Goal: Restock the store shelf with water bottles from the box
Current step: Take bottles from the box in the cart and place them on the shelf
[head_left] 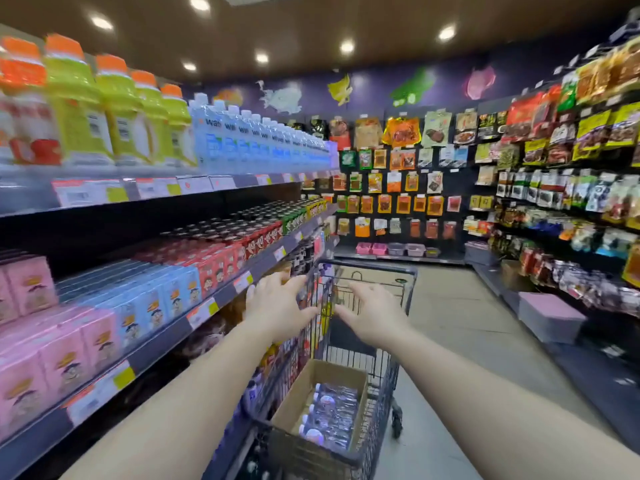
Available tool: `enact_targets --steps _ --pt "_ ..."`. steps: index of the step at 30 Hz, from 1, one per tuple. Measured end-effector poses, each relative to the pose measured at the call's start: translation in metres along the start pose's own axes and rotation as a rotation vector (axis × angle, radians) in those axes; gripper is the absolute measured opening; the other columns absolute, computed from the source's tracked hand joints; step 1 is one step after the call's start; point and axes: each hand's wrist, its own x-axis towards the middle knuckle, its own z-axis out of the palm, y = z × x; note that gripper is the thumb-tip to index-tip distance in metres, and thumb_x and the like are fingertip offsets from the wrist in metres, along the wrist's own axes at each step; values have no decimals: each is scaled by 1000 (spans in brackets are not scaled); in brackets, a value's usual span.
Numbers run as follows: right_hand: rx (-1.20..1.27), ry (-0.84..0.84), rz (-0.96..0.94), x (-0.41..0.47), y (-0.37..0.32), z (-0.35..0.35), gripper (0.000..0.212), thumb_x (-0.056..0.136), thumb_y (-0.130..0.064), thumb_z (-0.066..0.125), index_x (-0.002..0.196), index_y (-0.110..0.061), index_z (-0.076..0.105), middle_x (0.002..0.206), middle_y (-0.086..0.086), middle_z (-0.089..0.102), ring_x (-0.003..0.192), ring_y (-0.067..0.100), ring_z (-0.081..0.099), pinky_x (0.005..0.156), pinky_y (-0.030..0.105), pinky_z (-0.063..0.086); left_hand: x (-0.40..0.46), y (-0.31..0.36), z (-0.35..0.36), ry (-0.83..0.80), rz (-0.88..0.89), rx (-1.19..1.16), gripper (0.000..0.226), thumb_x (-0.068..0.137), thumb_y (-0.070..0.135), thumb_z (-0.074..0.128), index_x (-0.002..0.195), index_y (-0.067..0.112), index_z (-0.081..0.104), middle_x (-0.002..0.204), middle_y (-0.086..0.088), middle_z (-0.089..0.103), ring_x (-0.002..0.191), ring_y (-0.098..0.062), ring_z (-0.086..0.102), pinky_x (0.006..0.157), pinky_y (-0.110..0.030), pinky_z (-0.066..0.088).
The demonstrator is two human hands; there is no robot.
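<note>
An open cardboard box (298, 386) sits in a dark wire shopping cart (384, 382) in front of me, with several clear water bottles (334, 415) lying inside. On the top shelf (221, 183) at my left stands a row of water bottles with blue labels (242, 136). My left hand (277, 306) and my right hand (372, 313) are stretched out above the cart, fingers spread and holding nothing. Both hover over the cart's far end, apart from the box.
Yellow-green drink bottles (114, 112) stand left of the water row. Pink, blue and red cartons (138, 299) fill the lower shelves. Snack packets (401, 168) hang on the back wall and right shelving. A grey bin with a pink lid (550, 315) stands on the right.
</note>
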Motion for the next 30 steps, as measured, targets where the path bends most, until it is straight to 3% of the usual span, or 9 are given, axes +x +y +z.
enact_targets --steps 10,16,24,27,30 --pt "-3 -142 47 125 68 91 67 91 -58 50 148 -28 33 148 8 41 137 27 37 110 41 36 118 -22 116 -137 -24 10 72 86 69 47 149 39 29 158 -6 29 145 -28 24 117 -45 22" --pt "-17 -309 -59 214 111 175 69 91 -58 51 149 -25 34 149 10 40 136 32 39 107 44 40 173 -48 197 -205 -164 35 79 86 66 52 151 29 27 154 -5 38 140 -29 36 112 -42 34" --pt "-54 -615 -147 308 176 265 70 92 -53 53 150 -22 30 147 14 40 131 33 44 106 42 40 202 -65 294 -279 -447 -117 85 81 56 65 150 21 30 135 -11 56 122 -35 52 94 -44 48" --pt "-75 -726 -171 318 187 306 69 91 -50 57 148 -21 33 144 12 44 129 30 47 104 39 42 194 -75 328 -352 -550 -176 83 84 54 64 151 20 28 143 -10 50 129 -33 47 101 -42 44" --pt "-107 -849 -167 317 195 351 68 92 -47 57 148 -20 33 140 15 47 125 32 49 99 38 43 185 -87 362 -429 -646 -231 86 87 52 63 155 25 17 156 -8 33 142 -33 30 115 -41 29"
